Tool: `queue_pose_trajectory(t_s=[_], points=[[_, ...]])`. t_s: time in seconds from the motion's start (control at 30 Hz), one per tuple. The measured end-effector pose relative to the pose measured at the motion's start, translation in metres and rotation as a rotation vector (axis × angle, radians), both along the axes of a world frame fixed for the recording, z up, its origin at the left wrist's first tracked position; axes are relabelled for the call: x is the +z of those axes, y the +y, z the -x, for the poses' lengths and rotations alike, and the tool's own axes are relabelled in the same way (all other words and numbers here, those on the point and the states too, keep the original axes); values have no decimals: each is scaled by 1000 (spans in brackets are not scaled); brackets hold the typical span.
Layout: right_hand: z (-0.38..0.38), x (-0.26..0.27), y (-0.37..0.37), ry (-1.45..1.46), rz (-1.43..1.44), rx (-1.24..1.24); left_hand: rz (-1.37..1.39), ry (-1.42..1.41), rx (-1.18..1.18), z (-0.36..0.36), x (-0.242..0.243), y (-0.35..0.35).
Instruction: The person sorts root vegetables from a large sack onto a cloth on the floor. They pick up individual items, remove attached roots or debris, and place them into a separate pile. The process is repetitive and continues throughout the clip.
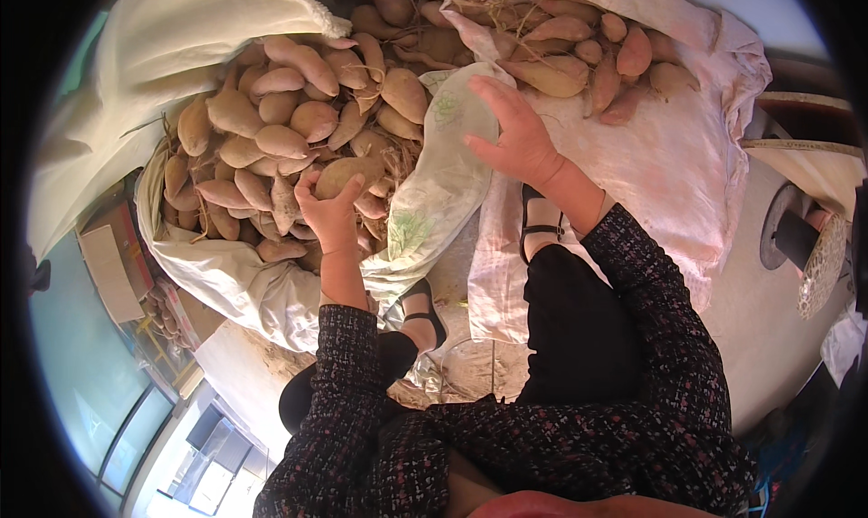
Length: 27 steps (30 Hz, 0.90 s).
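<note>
My left hand [330, 207] grips a large brownish sweet potato [349, 173], thumb on one side and fingers on the other. Beneath it lies a heap of sweet potatoes [278, 142] in a white cloth sack [251, 291] with its mouth folded down. My right hand [519, 135] is held out with fingers apart and nothing in its grasp. It is over the edge of a pale cloth with green print [444, 158]; whether it touches the cloth I cannot tell. Beyond that hand, more sweet potatoes [553, 74] rest on a pinkish woven sack [630, 179].
A white fabric sheet [169, 43] drapes over the heap's far left side. Cardboard boxes [112, 274] stand at the left. On the right is a round stool with a patterned seat [822, 267], near a wooden piece of furniture [807, 155]. My sandalled feet [420, 321] are between the sacks.
</note>
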State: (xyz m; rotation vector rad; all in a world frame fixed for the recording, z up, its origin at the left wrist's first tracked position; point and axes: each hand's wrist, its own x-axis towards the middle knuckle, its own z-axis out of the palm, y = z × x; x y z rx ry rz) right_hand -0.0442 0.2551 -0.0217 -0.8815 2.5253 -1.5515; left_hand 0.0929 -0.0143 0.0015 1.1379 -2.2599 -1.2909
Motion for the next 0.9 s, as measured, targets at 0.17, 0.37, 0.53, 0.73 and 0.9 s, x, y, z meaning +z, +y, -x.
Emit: queue_pose_trajectory(t_s=[0.17, 0.37, 0.53, 0.73, 0.9], points=[[-6, 6, -14, -129, 34, 77, 98, 141, 65, 24, 48, -10], [-2, 20, -37, -251, 110, 115, -134, 468, 52, 68, 105, -5], [29, 41, -56, -297, 255, 8, -471, 472, 51, 114, 125, 11], [43, 56, -48, -811, 885, 89, -830, 468, -33, 118, 90, 45], [37, 28, -35, -1047, 1301, 86, -780, 434, -174, 97, 69, 123]])
